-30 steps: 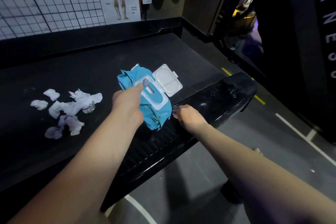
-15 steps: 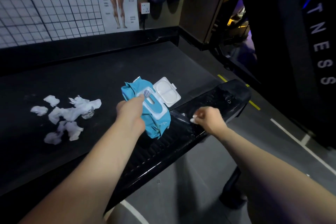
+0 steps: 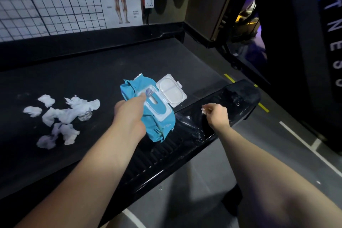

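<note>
The left grip [image 3: 127, 111] pinches the wipe pack [image 3: 161, 126], lid open, at the treadmill belt's [image 3: 92, 72] rear edge. The right grip [image 3: 215, 114] pinches a small wipe [image 3: 204, 110] on the wet end cover [image 3: 238, 98]. Risk: the wipe could slip free, or the overhanging pack could slide off.

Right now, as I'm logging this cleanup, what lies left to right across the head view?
Crumpled white wipes → left hand → blue wipes pack it grips → small wipe → right hand pinching it.
</note>
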`<state>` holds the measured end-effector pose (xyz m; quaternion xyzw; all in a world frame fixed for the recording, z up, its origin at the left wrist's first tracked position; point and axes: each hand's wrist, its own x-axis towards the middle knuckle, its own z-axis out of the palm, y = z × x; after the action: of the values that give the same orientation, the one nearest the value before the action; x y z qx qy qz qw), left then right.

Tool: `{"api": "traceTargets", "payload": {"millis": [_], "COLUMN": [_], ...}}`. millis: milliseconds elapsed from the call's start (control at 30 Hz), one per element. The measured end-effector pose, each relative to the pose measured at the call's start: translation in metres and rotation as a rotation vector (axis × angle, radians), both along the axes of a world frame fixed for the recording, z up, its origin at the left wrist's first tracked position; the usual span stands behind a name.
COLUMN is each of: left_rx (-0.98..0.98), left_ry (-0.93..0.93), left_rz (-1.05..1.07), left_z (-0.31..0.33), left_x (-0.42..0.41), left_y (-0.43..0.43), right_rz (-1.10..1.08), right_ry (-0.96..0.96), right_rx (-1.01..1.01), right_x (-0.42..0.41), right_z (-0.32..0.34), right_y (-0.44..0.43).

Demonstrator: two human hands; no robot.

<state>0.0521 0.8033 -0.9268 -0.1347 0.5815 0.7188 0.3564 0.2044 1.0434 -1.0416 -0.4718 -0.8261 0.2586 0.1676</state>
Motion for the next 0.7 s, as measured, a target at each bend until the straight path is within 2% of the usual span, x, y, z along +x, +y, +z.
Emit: {"api": "traceTargets", "payload": {"millis": [267,467,567,633,700], "left_rx": [0.016,0.038,0.042,0.035,0.029], "left_ry": [-0.011,-0.020,-0.015,-0.013,-0.008], "left_rz": [-0.008,0.007,0.006,0.004,0.001], "left_z": [0.005,0.009,0.009,0.010,0.010], "left_x": [0.003,0.006,0.007,0.008,0.008], "left_y": [-0.004,-0.007,-0.007,-0.006,-0.004], "right_rz": [0.259,0.413,0.374,0.249,0.095], "right_ry": [-0.102,-0.121,-0.104,0.036,0.210], "right_rx": [0.041,-0.005,-0.127,-0.258,-0.284], "right_x": [0.013,0.042,0.047,0.043,0.037], "right_z": [0.007,0.019,0.026,0.030,0.031], "right_y": [-0.029,-0.048,-0.045,-0.038,-0.029]}}
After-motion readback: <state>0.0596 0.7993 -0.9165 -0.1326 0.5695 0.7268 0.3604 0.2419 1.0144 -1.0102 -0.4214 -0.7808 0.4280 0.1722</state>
